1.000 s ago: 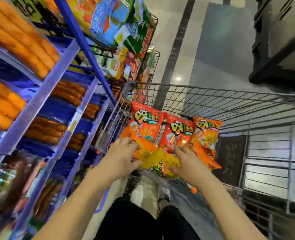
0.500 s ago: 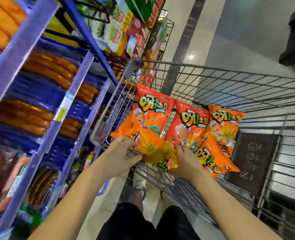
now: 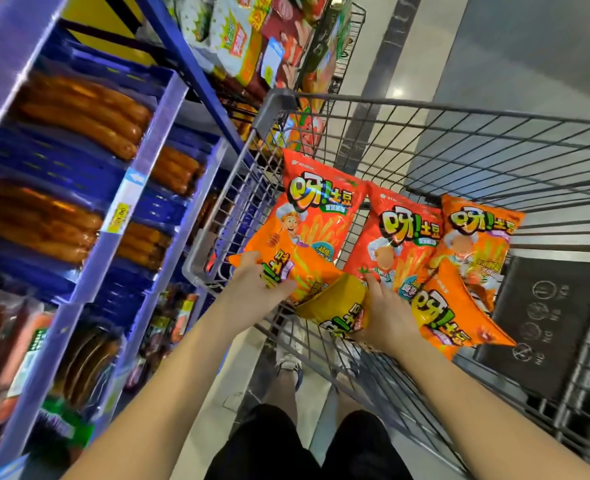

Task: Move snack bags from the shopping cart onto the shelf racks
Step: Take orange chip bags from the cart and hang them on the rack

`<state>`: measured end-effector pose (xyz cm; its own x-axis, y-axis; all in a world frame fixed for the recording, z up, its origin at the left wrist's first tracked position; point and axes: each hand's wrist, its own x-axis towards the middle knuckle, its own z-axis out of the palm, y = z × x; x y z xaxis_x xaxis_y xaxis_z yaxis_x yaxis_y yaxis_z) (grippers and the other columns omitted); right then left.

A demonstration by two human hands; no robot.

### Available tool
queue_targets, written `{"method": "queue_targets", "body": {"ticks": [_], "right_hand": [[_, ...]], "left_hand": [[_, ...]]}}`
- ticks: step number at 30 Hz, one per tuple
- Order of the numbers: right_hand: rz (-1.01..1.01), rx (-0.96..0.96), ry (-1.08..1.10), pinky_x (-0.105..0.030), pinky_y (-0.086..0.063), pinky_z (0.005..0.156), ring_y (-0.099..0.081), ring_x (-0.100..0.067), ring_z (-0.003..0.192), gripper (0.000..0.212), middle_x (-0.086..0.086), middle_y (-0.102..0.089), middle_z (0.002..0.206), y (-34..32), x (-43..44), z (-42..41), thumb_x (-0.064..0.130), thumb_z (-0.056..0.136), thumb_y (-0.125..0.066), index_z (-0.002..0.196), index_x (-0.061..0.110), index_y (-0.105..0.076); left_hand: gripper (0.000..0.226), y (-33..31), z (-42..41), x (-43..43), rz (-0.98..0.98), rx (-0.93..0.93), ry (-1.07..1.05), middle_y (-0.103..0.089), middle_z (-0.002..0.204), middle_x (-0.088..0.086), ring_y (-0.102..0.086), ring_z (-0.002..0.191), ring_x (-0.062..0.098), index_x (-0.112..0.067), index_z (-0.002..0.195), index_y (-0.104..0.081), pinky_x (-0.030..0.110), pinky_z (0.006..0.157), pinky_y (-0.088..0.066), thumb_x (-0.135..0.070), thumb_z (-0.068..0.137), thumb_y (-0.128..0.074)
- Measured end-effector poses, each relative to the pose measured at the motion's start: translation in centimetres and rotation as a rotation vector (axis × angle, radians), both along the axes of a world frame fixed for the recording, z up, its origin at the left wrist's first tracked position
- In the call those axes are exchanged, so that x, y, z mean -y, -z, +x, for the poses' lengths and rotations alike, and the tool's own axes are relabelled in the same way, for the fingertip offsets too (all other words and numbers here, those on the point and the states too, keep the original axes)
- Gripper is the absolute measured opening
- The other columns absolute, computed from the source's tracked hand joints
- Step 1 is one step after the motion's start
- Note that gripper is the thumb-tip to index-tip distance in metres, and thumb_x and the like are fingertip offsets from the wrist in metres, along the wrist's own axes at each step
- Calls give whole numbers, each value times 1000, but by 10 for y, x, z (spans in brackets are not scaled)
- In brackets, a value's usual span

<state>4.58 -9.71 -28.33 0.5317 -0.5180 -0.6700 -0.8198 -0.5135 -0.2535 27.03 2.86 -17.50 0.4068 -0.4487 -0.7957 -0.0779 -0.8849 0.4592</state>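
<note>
Both forearms are stretched forward into the wire shopping cart (image 3: 425,140). An orange snack bag (image 3: 307,268) is gripped by the left hand (image 3: 252,292), its long axis toward 4 o'clock. A yellow snack bag (image 3: 335,303) is clasped by the right hand (image 3: 387,317), angled toward 1 o'clock.

Both forearms are bare, with no sleeves showing. The left hand (image 3: 255,292) and right hand (image 3: 385,315) wear no gloves. Black shorts (image 3: 307,445) fill the lower centre; light shoes (image 3: 288,358) show below.
</note>
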Motion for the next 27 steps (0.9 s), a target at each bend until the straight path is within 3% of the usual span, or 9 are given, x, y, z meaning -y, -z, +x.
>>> {"method": "queue_targets", "body": {"ticks": [2,6,10,14,17,18,20,24,27], "right_hand": [[-15,31,-12,-45,-40,112,-48,-28,136,131,-1,-43,153,0,1,-5,63,58,-88,157,25,-11],[-47,101,-37,-41,-45,104,-54,-25,124,113,2,-56,134,-2,4,-14,67,60,-85,149,24,-29],[-3,187,85,-40,-50,96,-57,-23,117,112,3,-60,124,-9,15,-25,66,56,-88,145,21,-38],[69,298,258,-39,-52,92,-56,-17,114,104,6,-60,123,-24,26,-36,65,55,-89,141,27,-46],[151,352,443,-30,-49,87,-57,-12,111,90,11,-61,120,-38,36,-38,63,58,-90,133,31,-50],[172,361,500,-28,-47,85,-58,-11,108,85,12,-61,119,-43,40,-39,61,60,-90,129,33,-49],[197,385,588,-26,-44,81,-56,-10,103,77,15,-60,114,-52,48,-41,57,63,-90,123,39,-44],[243,399,682,-27,-45,81,-55,-7,98,77,28,-54,104,-55,55,-45,52,66,-90,123,40,-39],[265,379,738,-37,-55,87,-61,-16,108,88,15,-61,122,-60,57,-43,61,61,-88,131,39,-39]], "left_hand": [[110,7,4,5,58,17,-23,-23,165,1,-48,138,30,-16,161,-10,49,111,-45,-56,84,-77],[121,27,14,21,247,35,-184,-46,150,22,-56,128,40,-7,159,-11,54,105,-49,-54,75,-85],[76,38,15,34,224,-126,-523,-51,144,20,-60,115,30,-8,152,-41,38,90,-58,-39,92,-76],[63,49,14,38,212,-217,-769,-40,155,14,-49,133,35,-14,154,-39,48,107,-50,-41,101,-61],[44,55,14,42,195,-236,-870,-60,120,13,-61,104,31,-12,137,-50,44,94,-48,-39,103,-56],[45,61,15,41,203,-240,-898,-62,113,13,-62,99,30,-11,134,-52,45,89,-48,-40,100,-57],[49,73,19,42,181,-254,-946,-64,123,14,-63,110,33,-12,135,-53,48,86,-50,-40,96,-58],[36,76,15,45,113,-264,-1032,-62,125,14,-60,116,34,-10,129,-52,48,99,-49,-29,99,-57],[48,80,12,43,57,-228,-1012,-59,123,12,-59,107,31,-9,131,-52,40,77,-47,-25,88,-64]]}}
